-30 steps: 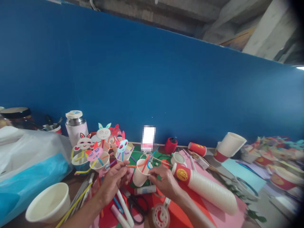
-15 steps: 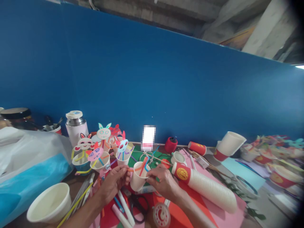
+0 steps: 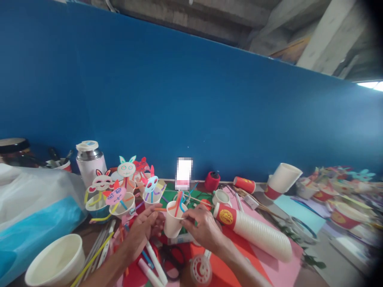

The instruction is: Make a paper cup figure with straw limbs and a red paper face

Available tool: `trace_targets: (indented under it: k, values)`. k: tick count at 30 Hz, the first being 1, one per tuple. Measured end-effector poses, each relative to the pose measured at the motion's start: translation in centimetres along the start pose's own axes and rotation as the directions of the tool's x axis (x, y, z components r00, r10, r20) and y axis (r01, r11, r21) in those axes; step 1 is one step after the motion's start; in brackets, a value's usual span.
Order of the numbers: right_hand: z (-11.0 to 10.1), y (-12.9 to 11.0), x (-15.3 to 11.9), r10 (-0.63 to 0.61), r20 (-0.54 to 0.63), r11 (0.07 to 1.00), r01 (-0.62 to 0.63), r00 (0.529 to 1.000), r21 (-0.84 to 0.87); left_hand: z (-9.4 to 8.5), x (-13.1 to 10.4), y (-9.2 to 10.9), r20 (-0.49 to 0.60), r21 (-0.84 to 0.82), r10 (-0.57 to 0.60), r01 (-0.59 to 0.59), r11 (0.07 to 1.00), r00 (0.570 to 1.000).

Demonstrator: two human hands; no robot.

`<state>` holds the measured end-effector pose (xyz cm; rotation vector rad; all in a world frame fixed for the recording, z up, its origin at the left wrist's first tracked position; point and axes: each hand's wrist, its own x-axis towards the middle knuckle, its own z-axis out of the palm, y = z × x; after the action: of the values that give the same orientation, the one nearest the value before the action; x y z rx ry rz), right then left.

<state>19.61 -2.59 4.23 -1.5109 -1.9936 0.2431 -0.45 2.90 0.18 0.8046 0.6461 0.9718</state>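
Paper cup (image 3: 172,226) pinched at rim by right grip (image 3: 202,224), orange straw (image 3: 162,209) in left grip (image 3: 146,225), scissors (image 3: 174,258) crowding nearside

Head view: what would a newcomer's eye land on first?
The broad blue wall, filling most of the upper half. Below it, left of centre, colourful paper animal faces rise over paper cups. Between the left hand and right hand, a white paper cup has orange and blue strips sticking out, while a long nested cup stack lies to the right.
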Motion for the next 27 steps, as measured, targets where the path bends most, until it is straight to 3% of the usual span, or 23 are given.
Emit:
trace_targets:
  k: [7, 16, 20, 23, 27]
  values:
    - [0.2, -0.7, -0.1, 0.035, -0.018, 0.999, -0.035, 0.999, 0.004, -0.2, 0.1, -0.7, 0.001, 0.319, 0.093, -0.088, 0.943, 0.996]
    - [0.9, -1.0, -0.4, 0.042, -0.017, 0.998, -0.041, 0.999, 0.038, -1.1, 0.5, -2.4, 0.025, 0.546, 0.123, -0.117, 0.83, 0.992]
    - [0.9, -1.3, -0.5, 0.04, -0.047, 0.993, -0.035, 0.998, 0.112, -1.0, 0.4, -2.2, 0.108, 0.539, 0.085, -0.13, 0.833, 0.991]
    - [0.3, -0.9, -0.2, 0.052, -0.131, 0.979, -0.024, 0.99, 0.203, -0.6, 0.1, -2.0, 0.106, 0.491, 0.075, -0.118, 0.863, 0.991]
    - [-0.5, 0.6, 0.9, 0.23, -0.187, 0.891, -0.129, 0.955, 0.436, -0.1, -0.4, -1.9, 0.142, 0.42, 0.048, -0.104, 0.902, 0.989]
